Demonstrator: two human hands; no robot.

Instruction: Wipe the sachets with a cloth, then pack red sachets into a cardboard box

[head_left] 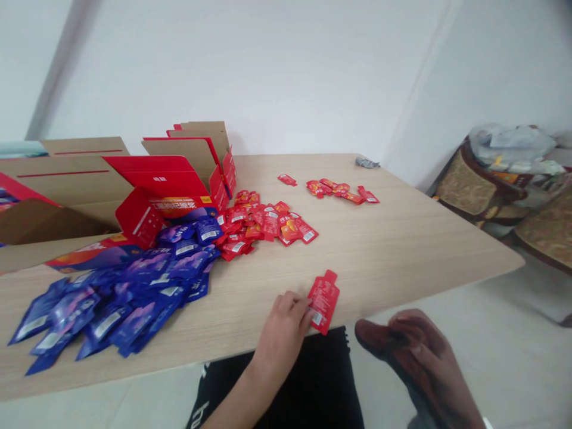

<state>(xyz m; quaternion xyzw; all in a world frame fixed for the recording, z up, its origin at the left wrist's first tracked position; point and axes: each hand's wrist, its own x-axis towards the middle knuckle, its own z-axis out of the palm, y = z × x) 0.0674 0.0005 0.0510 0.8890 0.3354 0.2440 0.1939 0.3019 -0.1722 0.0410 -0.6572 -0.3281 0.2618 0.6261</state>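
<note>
My left hand [286, 322] reaches over the table's near edge, with fingertips and thumb closed on the lower left side of a red sachet [325, 298]. That sachet lies face up at the edge, its narrow neck pointing away from me and fine print and a white barcode showing. Out past the edge, my right hand [426, 345] is off to the right, fingers curled; anything inside them is hidden. It is in front of or against a dark brown, rounded piece like a chair's armrest [372, 335]. A heap of red sachets [263, 223] lies farther back.
Many blue sachets [147, 286] are piled at the table's left. Behind them stand open red and blue cartons [174, 185] with raised flaps. A row of red sachets [342, 189] and a grey crumpled item [367, 162] lie farther back. A chair with plastic bags [513, 146] stands right.
</note>
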